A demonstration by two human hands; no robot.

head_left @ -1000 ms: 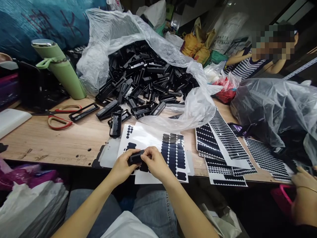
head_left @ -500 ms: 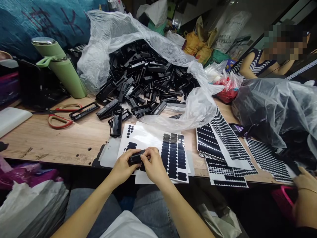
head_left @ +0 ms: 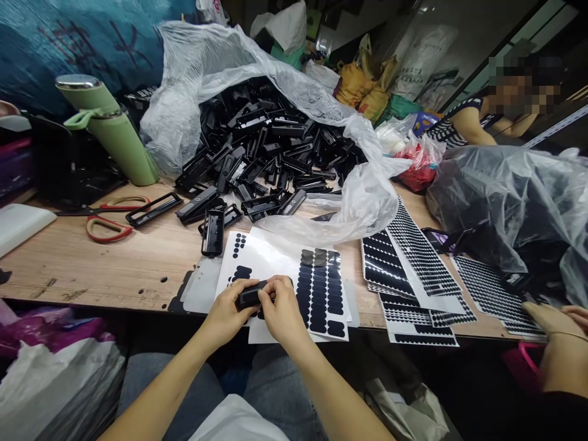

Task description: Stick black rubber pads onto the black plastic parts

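Between both hands, above the near edge of a white sticker sheet, is a black plastic casing. My left hand grips its left end, thumb and fingers closed round it. At the other end, my right hand has its fingers bent and closed on the casing; whether a sticker is pinched there too is hidden. The sticker sheet carries rows of black rounded stickers, with bare white backing in the middle. Behind the hands, many more black casings spill in a heap out of a clear plastic bag.
Red-handled scissors and a green flask lie and stand at left. More sticker sheets overlap at right, beside a filled plastic bag. A co-worker's hand is at the right edge; another person sits behind.
My hands stay on the casing with hardly any shift. At the right, the co-worker's hand has moved left, and a second hand shows beside it. The person behind leans lower.
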